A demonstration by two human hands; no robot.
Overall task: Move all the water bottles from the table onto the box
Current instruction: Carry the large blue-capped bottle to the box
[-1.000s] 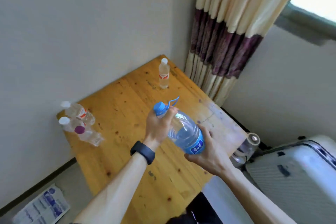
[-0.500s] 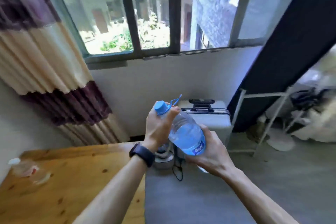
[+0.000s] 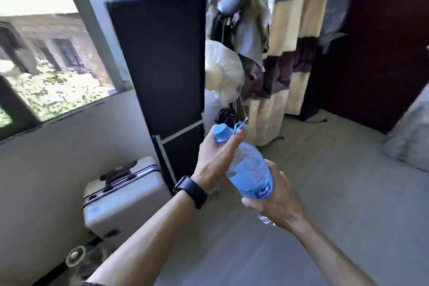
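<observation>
A large water bottle (image 3: 249,169) is held tilted in mid-air, left hand (image 3: 216,160) gripping its neck and right hand (image 3: 276,199) apparently curled under its blurred base, likely to share the weight.

Bright daylight from the window (image 3: 46,58); motion blur, wide-angle edge bending.

Pictured with both forearms bare, wearing a wide, plain black watch (image 3: 191,190) strapped round the left wrist.

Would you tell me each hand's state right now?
Left hand: grips the bottle by its neck.
Right hand: holds the bottle at its base.
</observation>
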